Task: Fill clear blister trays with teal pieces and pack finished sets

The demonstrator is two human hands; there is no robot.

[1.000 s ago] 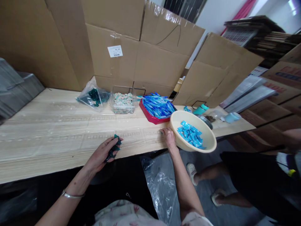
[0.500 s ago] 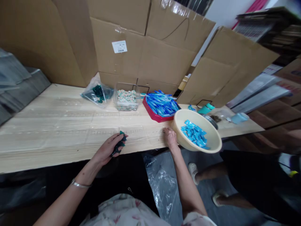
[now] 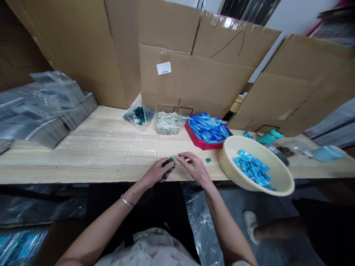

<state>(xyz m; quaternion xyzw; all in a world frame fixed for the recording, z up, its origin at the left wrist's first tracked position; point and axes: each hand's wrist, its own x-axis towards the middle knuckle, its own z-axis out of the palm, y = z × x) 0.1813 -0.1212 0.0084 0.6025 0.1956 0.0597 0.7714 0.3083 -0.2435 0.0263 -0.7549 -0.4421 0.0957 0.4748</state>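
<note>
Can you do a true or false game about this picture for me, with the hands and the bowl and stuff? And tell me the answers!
1. The left hand holds small green pieces. True.
2. One loose green piece lies on the table, between the right hand and the bowl. True.
3. The right hand is inside the bowl. False: it is near the left hand.
4. Long, thin blue things lie in the red tray. True.
5. Nothing is in the bowl. False: blue packets lie in it.
6. Both wrists are bare. False: a bracelet is on the left wrist.
</note>
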